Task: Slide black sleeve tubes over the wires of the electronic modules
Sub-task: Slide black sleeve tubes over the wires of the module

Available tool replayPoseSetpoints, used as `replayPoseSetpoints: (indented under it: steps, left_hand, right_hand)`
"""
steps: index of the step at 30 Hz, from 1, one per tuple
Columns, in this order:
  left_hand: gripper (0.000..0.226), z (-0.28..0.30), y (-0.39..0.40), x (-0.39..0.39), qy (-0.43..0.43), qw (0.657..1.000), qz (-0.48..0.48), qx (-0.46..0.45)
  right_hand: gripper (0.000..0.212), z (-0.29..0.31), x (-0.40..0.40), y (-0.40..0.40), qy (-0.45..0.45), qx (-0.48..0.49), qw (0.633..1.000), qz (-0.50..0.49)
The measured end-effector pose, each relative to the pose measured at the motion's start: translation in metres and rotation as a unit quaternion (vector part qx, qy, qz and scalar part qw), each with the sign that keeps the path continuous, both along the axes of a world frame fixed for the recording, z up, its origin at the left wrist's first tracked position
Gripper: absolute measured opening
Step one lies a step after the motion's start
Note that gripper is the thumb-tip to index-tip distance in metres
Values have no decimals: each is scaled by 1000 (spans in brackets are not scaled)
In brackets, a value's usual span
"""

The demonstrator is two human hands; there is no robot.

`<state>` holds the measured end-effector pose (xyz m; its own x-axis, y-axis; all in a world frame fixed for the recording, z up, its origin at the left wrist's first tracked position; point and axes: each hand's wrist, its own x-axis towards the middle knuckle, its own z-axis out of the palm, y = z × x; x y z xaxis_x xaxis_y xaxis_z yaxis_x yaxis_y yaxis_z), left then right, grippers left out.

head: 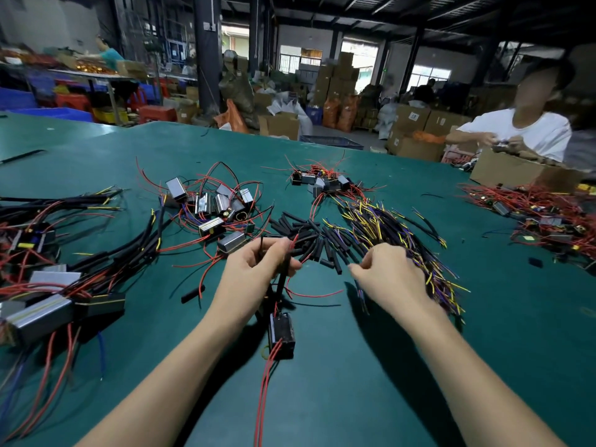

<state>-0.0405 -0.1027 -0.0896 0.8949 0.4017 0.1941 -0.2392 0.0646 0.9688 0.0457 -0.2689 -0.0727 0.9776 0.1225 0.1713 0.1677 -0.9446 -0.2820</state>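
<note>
Black module [282, 335] hangs below the left hand [254, 269], over the green table [371, 366] near its front edge, between the two forearms; two red wires [263, 385] trail from its lower end toward the camera. From its upper end a black sleeve tube [282, 279] runs up into the left hand, whose curled fingers pinch the tube together with thin red and black leads poking out above the knuckles. More red wire [314, 294] loops out to the right beneath that hand. Right hand [388, 274] sits just right of it, fingers curled down onto the near edge of a bundle of sleeved wires [406, 240] with yellow, purple and blue tips; whether it actually grips any strand, cannot tell. Between and beyond the hands, a loose heap of short black tubes [309, 235] lies on the mat. Further left of the heap, a pile of silver-cased modules [219, 208] tangled in red wire. A smaller cluster of modules [317, 180] behind the tubes. Far left, finished modules with long black sleeving [64, 285]. Far right, another red-wired pile [532, 217] beside a cardboard box [522, 172]. A person in a white shirt [529, 130] works at the table's right corner. Stacked cartons and blue crates fill the hall behind.
</note>
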Motion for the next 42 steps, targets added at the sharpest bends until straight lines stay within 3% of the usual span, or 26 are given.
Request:
replayPoseSetpoints:
  steps: [4,8,11,13,15,18,24,27,30,31,34,38,42]
  left_hand:
    - [35,1,0,-1,19,1000,-1,9]
    - [33,1,0,-2,3,1000,-4,-3]
    - [24,0,1,-2,-6,1000,-14,-15]
    - [20,-3,2,0,-12,1000,-1,6]
    - [23,-5,2,2,-14,1000,8,17]
    - [33,-5,1,3,-17,1000,11,-7]
    - [23,-5,1,2,-34,999,19,13]
    - [17,-3,-1,0,-33,999,11,33]
    - [19,-2,-1,-1,-28,999,11,36]
    - [19,-1,-1,-1,-27,999,13,38]
    - [19,-2,0,-1,-25,998,19,46]
    - [18,-3,1,1,-22,998,18,55]
    - [11,-5,3,3,-10,999,33,30]
  right_hand:
    - [16,-12,-1,14,-30,-39,999,-6]
    - [30,-13,2,14,-14,-38,999,-28]
    - [11,-7,12,6,31,32,999,-23]
    - [14,1,19,-2,82,141,987,-1]
    - [11,8,23,-9,184,312,931,40]
    - [3,13,22,-12,300,501,809,69]
    - [9,15,15,-6,357,563,739,97]
    - [7,18,10,-4,371,509,771,99]
    - [16,10,10,0,261,393,879,67]
    - [19,7,10,1,221,380,896,67]
    - [16,4,12,1,201,401,890,82]
    - [14,2,17,-3,136,310,937,84]
    - [6,6,12,-5,154,346,911,165]
